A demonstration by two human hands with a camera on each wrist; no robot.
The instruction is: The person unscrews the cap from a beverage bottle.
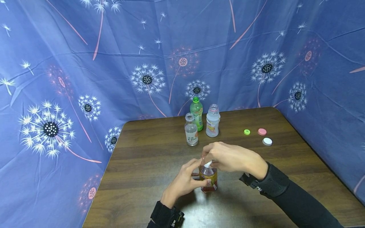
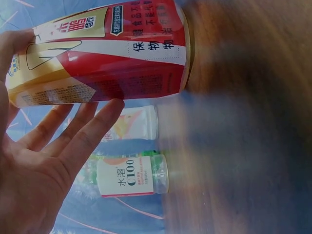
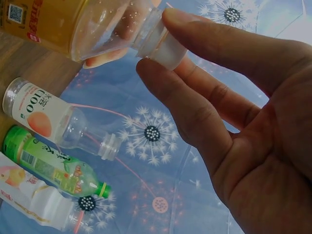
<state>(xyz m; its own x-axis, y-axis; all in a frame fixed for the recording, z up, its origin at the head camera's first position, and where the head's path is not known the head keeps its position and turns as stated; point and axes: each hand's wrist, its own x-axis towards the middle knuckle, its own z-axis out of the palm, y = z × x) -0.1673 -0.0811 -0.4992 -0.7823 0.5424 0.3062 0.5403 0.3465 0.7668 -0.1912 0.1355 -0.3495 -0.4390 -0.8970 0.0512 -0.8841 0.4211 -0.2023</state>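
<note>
A plastic drink bottle (image 1: 209, 183) with a red and gold label (image 2: 131, 51) stands upright near the front middle of the table. My left hand (image 1: 183, 180) holds it by the side, the thumb on its near face and fingers reaching behind. Over the bottle's top, my right hand (image 1: 232, 156) pinches the white cap (image 3: 169, 52) between thumb and fingers. The cap sits at the bottle's mouth, and the right hand partly covers it in the head view.
Behind stand three capless bottles: a clear C100 bottle (image 1: 191, 133), a green bottle (image 1: 196, 110) and a whitish bottle (image 1: 212, 122). Loose green (image 1: 246, 132), pink (image 1: 262, 131) and white (image 1: 267, 141) caps lie to the right. A blue dandelion-print cloth (image 1: 119, 63) hangs around the table (image 1: 137, 164).
</note>
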